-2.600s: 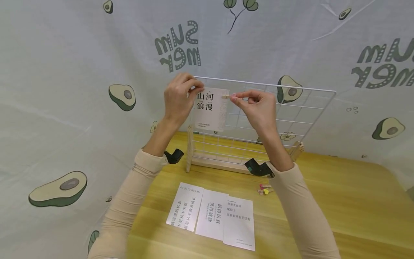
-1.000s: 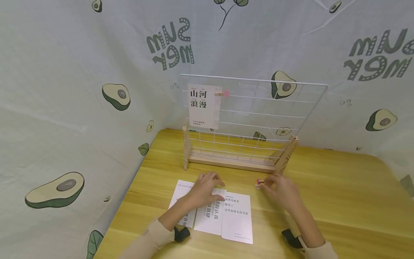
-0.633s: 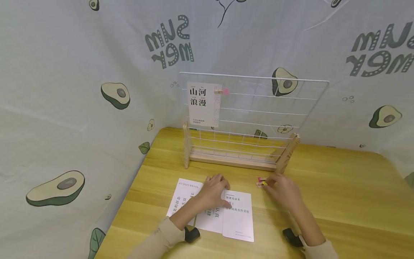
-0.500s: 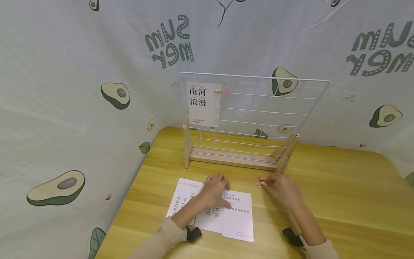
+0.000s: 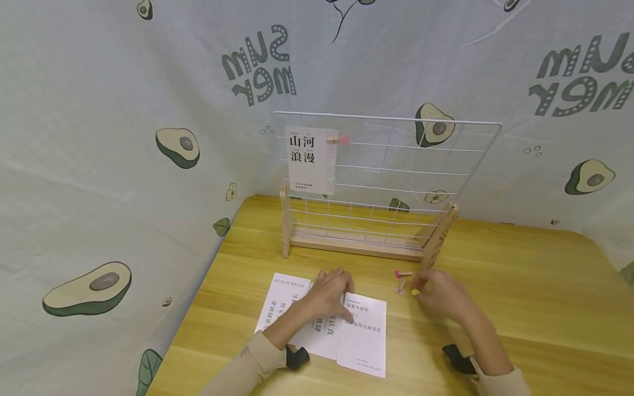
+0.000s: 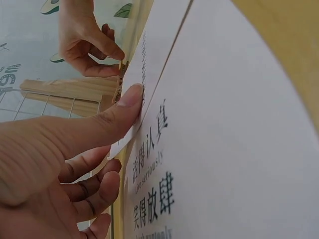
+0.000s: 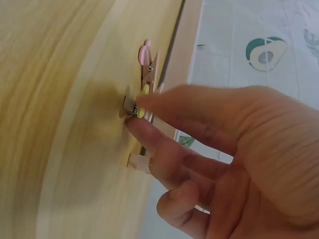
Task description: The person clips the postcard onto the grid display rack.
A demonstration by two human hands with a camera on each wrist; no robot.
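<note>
Wire grid panel [image 5: 396, 159]: white, on a pale wooden base [image 5: 354, 247]. Clipped card [image 5: 310, 160]: white with black characters, held by a natural-wood clothespin [image 5: 338, 141] with a pink tip. Table [image 5: 520, 308]: honey-yellow wood grain. Loose cards [image 5: 364, 335]: white, black print. Clothespins [image 5: 402, 279]: wood, with pink and yellow decorations. Backdrop cloth [image 5: 124, 82]: pale grey-green, printed with green avocados and "SUMMER" lettering. Sleeves [image 5: 247, 366]: beige.

Staged tabletop recording booth: avocado-print fabric backdrop [image 5: 124, 137] encloses a wooden surface [image 5: 520, 286] on two sides; a wire display grid [image 5: 396, 165] stands at its rear.
</note>
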